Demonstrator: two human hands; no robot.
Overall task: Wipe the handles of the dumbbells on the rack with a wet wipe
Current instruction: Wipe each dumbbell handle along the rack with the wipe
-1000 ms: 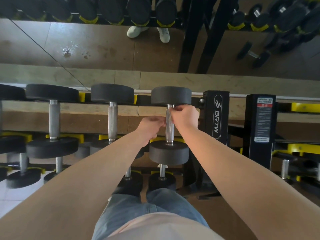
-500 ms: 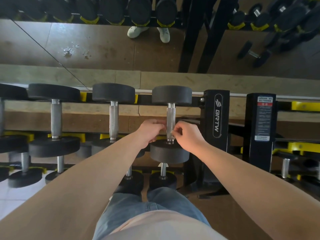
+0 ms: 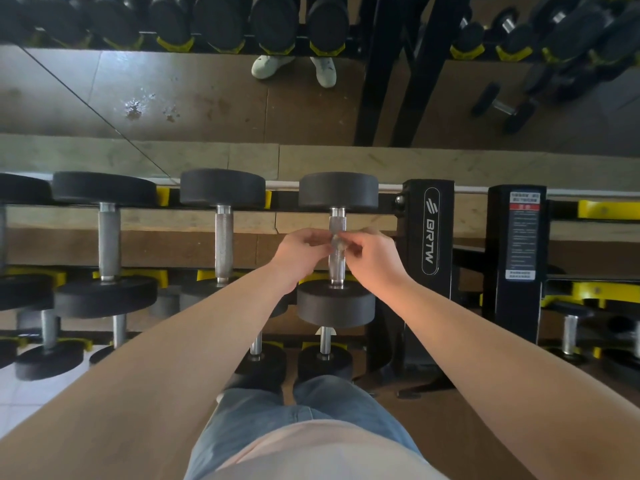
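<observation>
— On the top tier of the rack (image 3: 412,237), right end: dumbbell (image 3: 336,303) axis?
— Long axis runs straight away from me, one head near, one far
— Fingers?
— My left hand (image 3: 301,252) and right hand (image 3: 372,258) both pinch the wet wipe (image 3: 337,241) against the handle (image 3: 336,268), far half, fingers curled

Dim, soft indoor light, wide-angle bending at edges, slight overall softness.

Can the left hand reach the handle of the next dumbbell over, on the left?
Probably yes. The left hand is close beside that handle, with only open space between them. It only needs to drop the wet wipe.
</observation>
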